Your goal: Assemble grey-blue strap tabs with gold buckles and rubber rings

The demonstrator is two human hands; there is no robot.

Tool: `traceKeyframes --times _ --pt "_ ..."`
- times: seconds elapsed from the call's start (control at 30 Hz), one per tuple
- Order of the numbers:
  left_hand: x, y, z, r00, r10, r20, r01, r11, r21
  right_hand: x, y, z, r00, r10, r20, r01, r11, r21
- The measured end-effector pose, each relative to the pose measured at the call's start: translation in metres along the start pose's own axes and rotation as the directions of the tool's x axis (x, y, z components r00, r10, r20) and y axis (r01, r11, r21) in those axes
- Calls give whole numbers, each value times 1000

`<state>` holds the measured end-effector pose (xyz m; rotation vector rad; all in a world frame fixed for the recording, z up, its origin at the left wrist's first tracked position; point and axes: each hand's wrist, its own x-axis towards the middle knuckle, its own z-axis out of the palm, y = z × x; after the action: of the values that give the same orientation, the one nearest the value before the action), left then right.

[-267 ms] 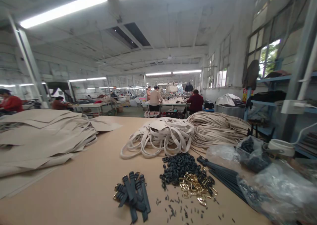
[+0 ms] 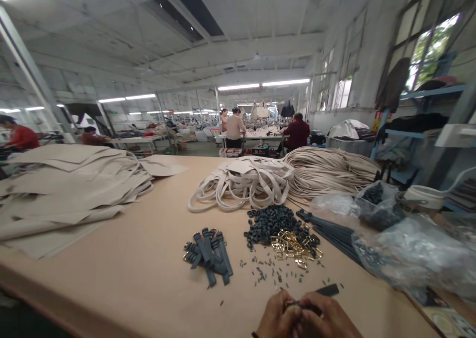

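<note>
At the bottom edge, my left hand (image 2: 277, 314) and my right hand (image 2: 327, 317) meet with fingers closed together. Between them is a short dark strap (image 2: 327, 290), its flat end sticking out past my right fingers. My fingers hide most of its other end, where a small metallic glint shows. Beyond my hands lie scattered tiny dark pieces (image 2: 279, 273), gold buckles (image 2: 290, 245) and a heap of small black loops (image 2: 273, 224). To the left rests a pile of dark straps with gold buckles (image 2: 210, 253).
Stacked beige panels (image 2: 74, 179) cover the table's left side. Looped beige straps (image 2: 245, 182) and a bundle of long beige strips (image 2: 330, 172) lie at the back. Long dark strips (image 2: 334, 239) and clear plastic bags (image 2: 416, 249) are on the right. Several people work farther off.
The view has tilted downward, so the table sits higher in the picture. Both my hands and the dark strap between them have come into view at the bottom.
</note>
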<state>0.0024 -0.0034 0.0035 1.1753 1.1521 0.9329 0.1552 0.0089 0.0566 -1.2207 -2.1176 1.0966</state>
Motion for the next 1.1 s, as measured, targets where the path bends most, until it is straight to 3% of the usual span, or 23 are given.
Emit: traceKeyframes --times 0.07,0.17,0.2,0.23,0.33,0.47,0.6,0.8,0.97,1.1 --pt "-3 8 2 999 -31 33 33 997 -74 -1 1 -10 997 -73 -16 72 996 -54" --pt "-7 21 2 999 -35 26 37 997 -67 -3 12 -27 964 -160 -214 112 969 -222" --pt "-8 24 2 999 -26 28 28 998 -59 -4 15 -32 958 -170 -230 101 954 -284" --pt "-9 27 1 999 -19 39 21 998 -51 -5 17 -38 971 -145 -192 75 942 -327" --pt "-9 30 -2 996 -10 85 12 1000 -25 -7 16 -49 995 27 97 8 940 -340" --pt "-10 30 -1 993 -16 114 13 1000 27 -6 7 -50 934 77 349 -33 991 -130" --pt "-9 30 2 996 -9 84 4 998 64 -1 3 -41 890 64 451 -87 996 31" --pt "-8 32 2 999 7 47 -6 1000 -12 4 4 -33 948 14 318 48 982 -184" --pt "-6 31 0 999 17 44 -15 999 -39 2 7 -17 997 11 78 14 948 -318" --pt "-6 31 -1 998 -4 57 6 999 -39 -1 9 -13 998 -17 53 34 945 -326"
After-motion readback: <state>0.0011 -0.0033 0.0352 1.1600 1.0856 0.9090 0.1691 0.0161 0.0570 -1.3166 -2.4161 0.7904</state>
